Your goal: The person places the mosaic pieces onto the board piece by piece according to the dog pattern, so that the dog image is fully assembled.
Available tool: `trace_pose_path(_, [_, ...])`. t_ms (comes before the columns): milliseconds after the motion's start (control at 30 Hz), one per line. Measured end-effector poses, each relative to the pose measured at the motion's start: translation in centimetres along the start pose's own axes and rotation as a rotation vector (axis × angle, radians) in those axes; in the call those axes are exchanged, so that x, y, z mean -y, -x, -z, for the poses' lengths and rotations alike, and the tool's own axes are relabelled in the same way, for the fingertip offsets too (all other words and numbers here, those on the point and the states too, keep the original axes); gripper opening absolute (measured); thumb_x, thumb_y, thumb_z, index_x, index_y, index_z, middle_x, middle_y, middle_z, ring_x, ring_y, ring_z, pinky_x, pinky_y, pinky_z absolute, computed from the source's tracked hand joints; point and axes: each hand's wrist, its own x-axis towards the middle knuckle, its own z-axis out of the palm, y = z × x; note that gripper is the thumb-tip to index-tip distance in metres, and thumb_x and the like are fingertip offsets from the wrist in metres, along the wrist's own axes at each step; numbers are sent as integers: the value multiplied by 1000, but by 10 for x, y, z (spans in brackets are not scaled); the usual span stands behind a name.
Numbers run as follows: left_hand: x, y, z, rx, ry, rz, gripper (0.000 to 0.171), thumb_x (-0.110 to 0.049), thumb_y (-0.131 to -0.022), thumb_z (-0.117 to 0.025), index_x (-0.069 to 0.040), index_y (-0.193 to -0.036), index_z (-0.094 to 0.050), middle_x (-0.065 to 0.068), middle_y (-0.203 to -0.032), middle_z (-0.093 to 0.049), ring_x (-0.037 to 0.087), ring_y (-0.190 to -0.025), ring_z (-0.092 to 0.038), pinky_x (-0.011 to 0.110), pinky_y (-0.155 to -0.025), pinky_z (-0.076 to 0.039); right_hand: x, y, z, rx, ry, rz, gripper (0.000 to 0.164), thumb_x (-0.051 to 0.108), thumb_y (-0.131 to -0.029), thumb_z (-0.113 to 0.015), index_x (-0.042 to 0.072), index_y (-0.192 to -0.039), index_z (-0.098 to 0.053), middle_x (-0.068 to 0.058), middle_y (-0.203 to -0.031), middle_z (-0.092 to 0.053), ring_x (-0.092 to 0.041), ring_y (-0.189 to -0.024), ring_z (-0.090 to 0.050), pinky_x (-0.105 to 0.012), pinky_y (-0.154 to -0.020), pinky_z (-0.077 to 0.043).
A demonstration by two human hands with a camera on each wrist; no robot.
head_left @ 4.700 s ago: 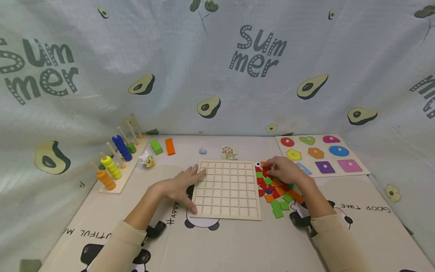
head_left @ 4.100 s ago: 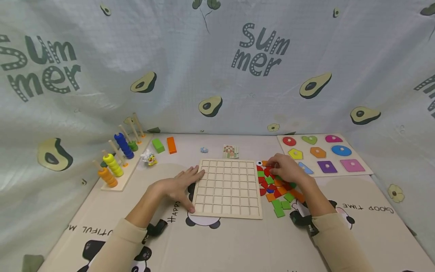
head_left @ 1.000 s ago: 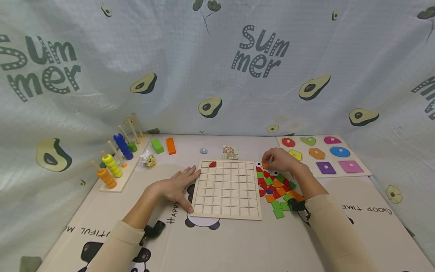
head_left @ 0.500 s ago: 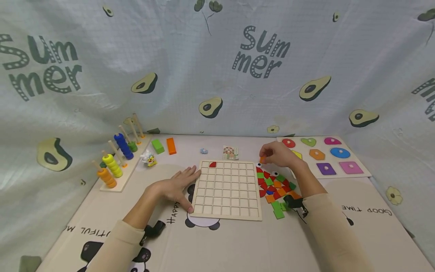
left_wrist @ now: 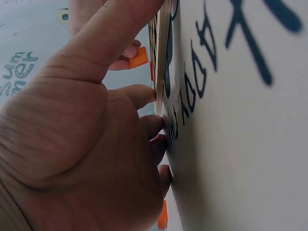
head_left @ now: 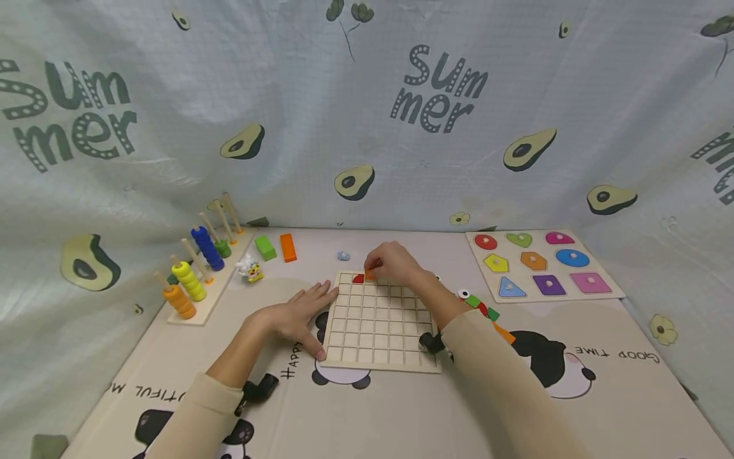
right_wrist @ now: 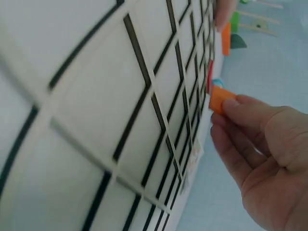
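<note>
My right hand (head_left: 395, 263) pinches an orange square tile (right_wrist: 220, 98) between thumb and fingers, close over the far row of the wooden grid board (head_left: 378, 322). Right beside that tile, a red quarter-round tile (head_left: 358, 278) lies in a cell of the same row. My left hand (head_left: 301, 317) spreads along the board's left edge, fingers extended, thumb at the near left corner. In the left wrist view its fingertips (left_wrist: 153, 126) touch down at the board's side. Most of the loose tile pile, including a green tile (head_left: 473, 301), is hidden under my right forearm.
A peg stacker with coloured rings (head_left: 187, 282) stands at the left, near a white toy figure (head_left: 249, 268). Green (head_left: 266, 248) and orange blocks (head_left: 288, 247) lie at the back. A shape puzzle board (head_left: 545, 264) is at the back right.
A red quarter-round tile came onto the board's far row. My right hand then picked an orange tile from the pile and carried it left over the board. My left hand stayed.
</note>
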Motion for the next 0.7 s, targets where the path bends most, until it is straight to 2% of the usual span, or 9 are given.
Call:
trace_pose_path(200, [-1, 0, 0, -3, -8, -9, 131, -64, -58, -81, -19, -156, -7, 7, -162, 3, 25, -148, 6, 47, -119, 0, 5, -3, -5, 39, 83, -53, 13, 0, -84, -67, 11, -85, -76, 0, -84, -70, -13, -77, -60, -28, -71, -51])
trace_pose_path(433, [-1, -1, -1, -1, -15, -15, 130, -63, -59, -81, -17, -156, -7, 8, -162, 2, 27, -148, 5, 48, -119, -1, 7, -1, -6, 85, 144, -84, 9, 7, -83, -71, 12, -91, -74, 2, -86, -68, -13, -81, -59, -30, -75, -51])
trace_pose_path(700, [-2, 0, -1, -5, -6, -7, 130, -63, -58, -81, -18, -156, -8, 8, -162, 2, 27, -148, 5, 49, -119, -1, 7, -2, -9, 126, 140, -96, 13, 8, -87, -69, 10, -98, -74, 0, -92, -69, -14, -87, -60, -31, -80, -52])
